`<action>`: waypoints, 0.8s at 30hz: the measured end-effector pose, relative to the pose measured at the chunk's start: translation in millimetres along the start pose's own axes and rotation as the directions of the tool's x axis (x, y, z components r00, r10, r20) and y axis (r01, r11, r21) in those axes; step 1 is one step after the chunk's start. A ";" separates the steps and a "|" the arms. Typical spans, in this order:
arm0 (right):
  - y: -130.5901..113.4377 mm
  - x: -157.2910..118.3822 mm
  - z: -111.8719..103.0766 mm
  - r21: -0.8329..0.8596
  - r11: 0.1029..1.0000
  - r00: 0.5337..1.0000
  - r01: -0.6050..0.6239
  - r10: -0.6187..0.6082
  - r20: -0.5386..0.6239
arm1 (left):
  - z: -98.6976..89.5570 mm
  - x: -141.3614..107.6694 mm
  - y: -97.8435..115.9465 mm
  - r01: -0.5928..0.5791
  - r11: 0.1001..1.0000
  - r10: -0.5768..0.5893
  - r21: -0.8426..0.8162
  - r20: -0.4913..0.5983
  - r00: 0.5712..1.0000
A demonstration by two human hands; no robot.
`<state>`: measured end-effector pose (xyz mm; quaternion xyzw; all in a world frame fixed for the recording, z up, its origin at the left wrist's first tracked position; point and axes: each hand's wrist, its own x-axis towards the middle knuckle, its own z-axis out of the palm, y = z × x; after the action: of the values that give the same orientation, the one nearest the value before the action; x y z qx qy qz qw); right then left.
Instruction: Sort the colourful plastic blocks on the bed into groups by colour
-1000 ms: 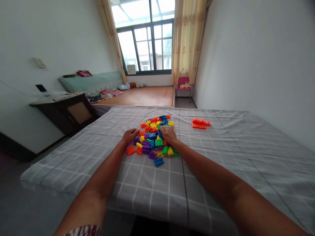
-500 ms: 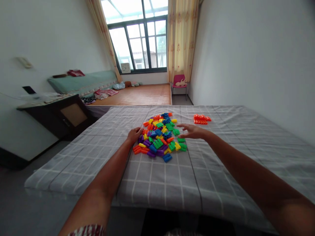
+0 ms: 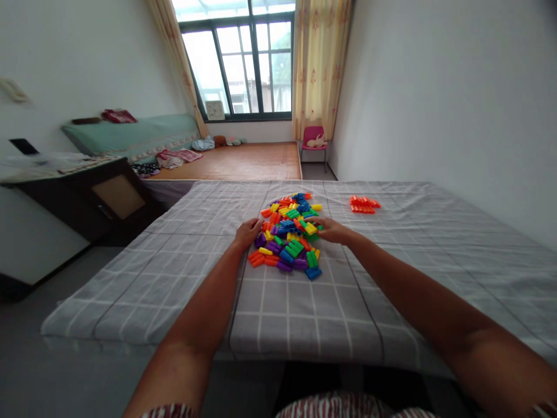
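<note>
A pile of coloured plastic tube-shaped building blocks point(image 3: 287, 238) lies on the checked cloth, in orange, yellow, green, blue and purple. My left hand point(image 3: 249, 233) rests against the pile's left edge, fingers extended towards the orange and purple blocks, with nothing visibly gripped. On the opposite side, my right hand point(image 3: 331, 230) is open and cupped against the pile. Its fingertips touch yellow and green blocks point(image 3: 311, 230), which partly hide them. To the right, apart from the pile, sits a row of joined orange blocks point(image 3: 364, 204).
The grey checked cloth point(image 3: 183, 278) covers the broad surface in front of me. Beyond it are a bed with a brown mat point(image 3: 256, 159), a pink chair point(image 3: 314, 139) holding a soft toy, and a window. A dark cabinet point(image 3: 117, 197) stands at the left.
My right hand has moved left and in against the pile, and the green and yellow blocks on that side have shifted inward. The view has swung slightly.
</note>
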<state>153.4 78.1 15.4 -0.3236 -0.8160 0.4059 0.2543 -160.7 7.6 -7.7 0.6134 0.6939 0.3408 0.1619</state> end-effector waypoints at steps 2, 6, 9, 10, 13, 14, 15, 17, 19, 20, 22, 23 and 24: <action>-7.4 14.7 -2.5 0.033 0.999 1.000 -0.017 0.017 0.012 | 0.7 0.4 -0.3 -0.010 1.000 0.010 0.028 0.009 1.000; -14.3 39.6 -2.4 0.054 0.998 0.998 -0.023 0.026 -0.060 | 1.7 0.9 -1.2 -0.042 0.997 0.041 0.069 0.013 0.999; -12.6 49.8 7.4 0.020 1.000 0.998 0.000 0.002 -0.070 | 1.4 -0.3 -1.5 -0.051 0.997 0.050 0.050 0.027 0.998; -11.8 51.0 12.2 -0.014 1.000 0.998 -0.003 0.002 -0.058 | 1.0 -0.8 -1.5 -0.052 0.998 0.051 0.037 0.031 0.998; -10.7 49.1 27.8 -0.140 0.990 0.998 0.019 -0.028 -0.062 | -0.4 -2.5 -0.7 -0.052 0.999 0.052 0.011 0.033 0.998; -11.0 47.2 32.7 -0.173 0.984 0.995 0.040 -0.054 -0.079 | -0.9 -3.0 -0.2 -0.052 0.999 0.052 0.010 0.033 0.998; -11.4 45.1 37.2 -0.196 0.978 0.991 0.066 -0.088 -0.102 | -1.4 -3.6 0.4 -0.052 0.999 0.052 0.011 0.034 0.998; -12.2 40.8 44.0 -0.220 0.970 0.980 0.107 -0.140 -0.141 | -2.1 -4.6 1.8 -0.051 0.998 0.051 0.020 0.038 0.998; -12.0 36.9 47.4 -0.231 0.968 0.976 0.100 -0.140 -0.164 | -2.5 -5.5 3.3 -0.051 0.998 0.050 0.034 0.041 0.998; -11.5 35.2 47.7 -0.237 0.968 0.978 0.084 -0.126 -0.167 | -2.7 -5.8 3.8 -0.052 0.998 0.051 0.042 0.041 0.998; -9.8 32.5 46.3 -0.251 0.966 0.982 0.056 -0.098 -0.158 | -2.8 -6.0 3.7 -0.056 0.997 0.054 0.058 0.038 0.998; -8.9 31.4 44.8 -0.259 0.965 0.984 0.053 -0.095 -0.151 | -2.7 -5.7 3.1 -0.060 0.996 0.057 0.066 0.036 0.998; -8.0 30.4 43.0 -0.268 0.962 0.984 0.057 -0.099 -0.146 | -2.5 -5.1 1.9 -0.066 0.995 0.064 0.074 0.033 0.997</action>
<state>101.6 75.4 3.3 -0.3529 -0.8522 0.2567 0.2887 -159.9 2.1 -5.6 0.6464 0.6834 0.3100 0.1383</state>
